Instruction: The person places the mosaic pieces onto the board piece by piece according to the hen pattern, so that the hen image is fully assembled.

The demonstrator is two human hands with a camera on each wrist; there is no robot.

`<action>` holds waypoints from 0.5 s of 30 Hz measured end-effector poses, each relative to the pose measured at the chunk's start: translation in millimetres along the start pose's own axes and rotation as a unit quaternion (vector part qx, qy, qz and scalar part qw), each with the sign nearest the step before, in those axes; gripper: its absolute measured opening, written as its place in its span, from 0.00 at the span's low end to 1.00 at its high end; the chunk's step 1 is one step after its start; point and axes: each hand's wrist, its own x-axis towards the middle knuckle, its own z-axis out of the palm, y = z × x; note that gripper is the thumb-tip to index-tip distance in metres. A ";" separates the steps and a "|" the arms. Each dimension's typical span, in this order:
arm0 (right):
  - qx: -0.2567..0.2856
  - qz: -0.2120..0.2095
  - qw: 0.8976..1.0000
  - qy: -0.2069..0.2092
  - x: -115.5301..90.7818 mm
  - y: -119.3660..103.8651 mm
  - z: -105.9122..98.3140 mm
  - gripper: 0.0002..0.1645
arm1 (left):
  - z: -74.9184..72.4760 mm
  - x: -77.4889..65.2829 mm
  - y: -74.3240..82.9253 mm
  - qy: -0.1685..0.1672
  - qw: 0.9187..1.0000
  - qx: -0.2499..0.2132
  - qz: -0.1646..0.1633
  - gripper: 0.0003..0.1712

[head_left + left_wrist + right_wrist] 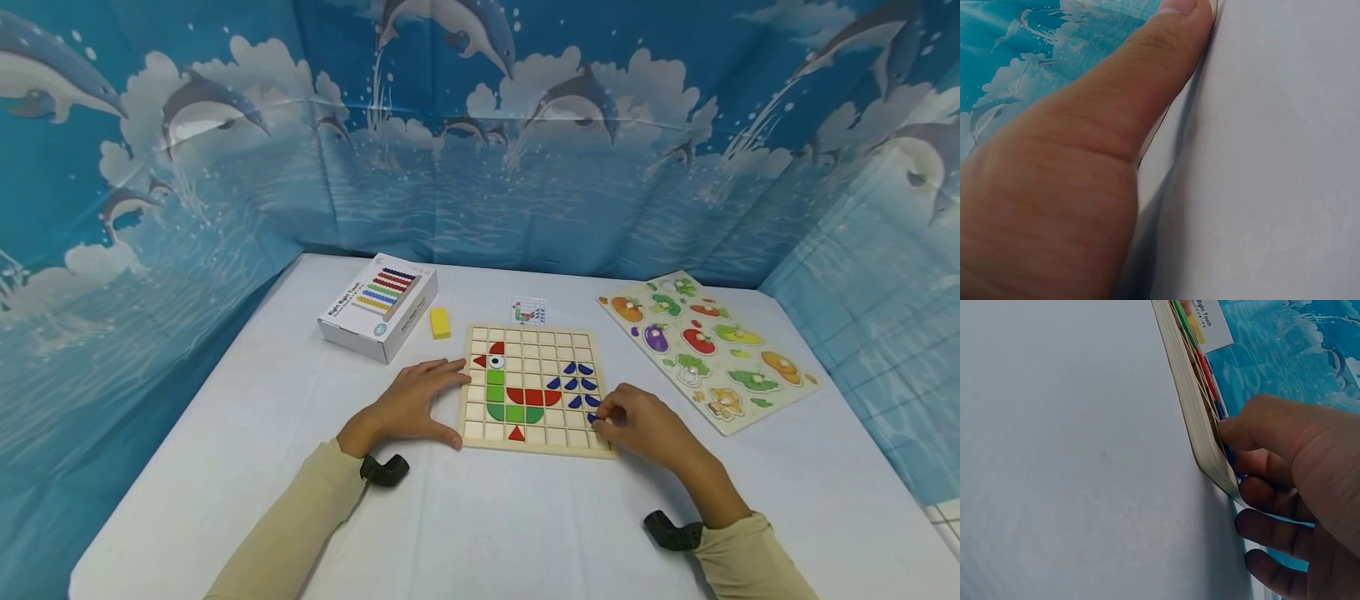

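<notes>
A wooden grid board (555,435) lies on the table, its colored pieces forming a bird-like picture: a red piece (497,347) on top, green pieces (495,393) below, a red row (534,397) and several blue leaf-shaped pieces (571,384). My right hand (637,421) is at the board's lower right, thumb and index finger pinching a blue piece (592,417) in a right-hand cell; the fingers partly cover it. Along the board's left edge my left hand (412,404) lies with fingers spread, touching the rim. In the left wrist view its thumb (1147,69) is extended.
Behind the board lies a small picture card (528,311). A yellow block (440,323) stands beside a white box (378,304) at the back left. On the right a vegetable puzzle board (712,350) lies at an angle. A dolphin-print curtain (480,192) surrounds the table.
</notes>
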 end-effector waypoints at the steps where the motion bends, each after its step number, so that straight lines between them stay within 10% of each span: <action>1: 0.001 -0.001 1.000 0.000 0.4 0.4 0.7 0.08 | 0.1 0.0 -0.6 -0.001 1.000 0.001 -0.001 0.61; 15: 0.019 0.000 1.000 -0.006 -3.5 7.5 4.7 0.10 | 9.4 0.4 -3.9 0.003 1.000 0.001 -0.003 0.61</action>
